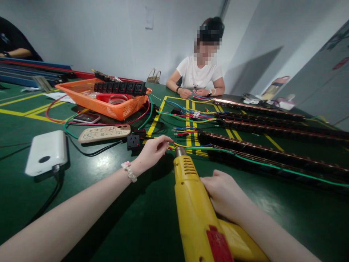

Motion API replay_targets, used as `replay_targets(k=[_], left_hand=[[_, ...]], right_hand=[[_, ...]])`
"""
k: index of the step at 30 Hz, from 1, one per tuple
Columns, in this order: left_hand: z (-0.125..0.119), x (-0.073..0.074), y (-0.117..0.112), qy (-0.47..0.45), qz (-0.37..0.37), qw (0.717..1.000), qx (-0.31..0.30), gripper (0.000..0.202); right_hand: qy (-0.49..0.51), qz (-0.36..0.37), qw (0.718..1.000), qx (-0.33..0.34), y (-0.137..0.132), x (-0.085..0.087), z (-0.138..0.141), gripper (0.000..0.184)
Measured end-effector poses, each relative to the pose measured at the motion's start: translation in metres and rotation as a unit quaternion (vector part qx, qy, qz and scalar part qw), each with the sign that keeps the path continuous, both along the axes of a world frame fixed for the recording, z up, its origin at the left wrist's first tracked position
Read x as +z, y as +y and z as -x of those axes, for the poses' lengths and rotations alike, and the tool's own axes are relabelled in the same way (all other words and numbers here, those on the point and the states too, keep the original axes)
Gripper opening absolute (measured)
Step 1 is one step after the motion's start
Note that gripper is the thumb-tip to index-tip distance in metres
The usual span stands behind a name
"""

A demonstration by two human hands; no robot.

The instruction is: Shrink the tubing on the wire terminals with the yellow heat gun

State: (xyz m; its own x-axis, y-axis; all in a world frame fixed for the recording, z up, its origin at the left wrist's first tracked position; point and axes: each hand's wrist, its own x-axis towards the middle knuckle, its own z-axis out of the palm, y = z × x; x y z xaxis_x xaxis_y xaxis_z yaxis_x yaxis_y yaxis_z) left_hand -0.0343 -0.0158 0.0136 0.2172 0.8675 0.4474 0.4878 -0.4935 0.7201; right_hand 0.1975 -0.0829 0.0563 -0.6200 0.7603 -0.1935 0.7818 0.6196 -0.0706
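My right hand (222,191) is wrapped round the handle of a yellow heat gun (188,189), whose metal nozzle (180,151) points away from me. Just left of that nozzle, my left hand (156,151) is closed in a pinch on the end of a thin wire. A small red piece shows at the fingertips. Yellow and green wires (231,152) run from there to the right, along long dark strips (245,143) with coppery edges. Other wire ends with red and blue sleeves (185,131) lie just beyond the nozzle.
An orange basket (120,112) holding a black socket strip (120,87) stands back left. Nearer lie a beige power strip (105,133), a black plug adapter (133,142), a phone (86,117) and a white power bank (47,153). A person (200,72) sits opposite, handling wires; another is far left.
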Motion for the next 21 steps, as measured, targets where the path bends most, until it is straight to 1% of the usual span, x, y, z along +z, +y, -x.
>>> replay_targets(k=[5, 12, 16, 21], left_hand=[[-0.0004, -0.0007, 0.0012, 0.013, -0.006, 1.000, 0.005, 0.021], [0.0002, 0.0006, -0.0015, 0.010, -0.011, 1.000, 0.007, 0.021], [0.0000, 0.0016, -0.0018, 0.010, 0.001, 1.000, 0.017, 0.022], [0.0014, -0.0011, -0.0010, 0.012, 0.010, 1.000, 0.019, 0.023]], right_hand=[[-0.001, 0.007, 1.000, 0.015, -0.0002, 0.0008, 0.0096, 0.020], [0.000, 0.014, 1.000, 0.014, -0.0024, 0.0002, 0.0059, 0.023], [-0.001, 0.018, 1.000, 0.014, -0.0033, 0.0013, 0.0048, 0.021], [0.010, 0.019, 1.000, 0.016, -0.0028, -0.0003, 0.0032, 0.019]])
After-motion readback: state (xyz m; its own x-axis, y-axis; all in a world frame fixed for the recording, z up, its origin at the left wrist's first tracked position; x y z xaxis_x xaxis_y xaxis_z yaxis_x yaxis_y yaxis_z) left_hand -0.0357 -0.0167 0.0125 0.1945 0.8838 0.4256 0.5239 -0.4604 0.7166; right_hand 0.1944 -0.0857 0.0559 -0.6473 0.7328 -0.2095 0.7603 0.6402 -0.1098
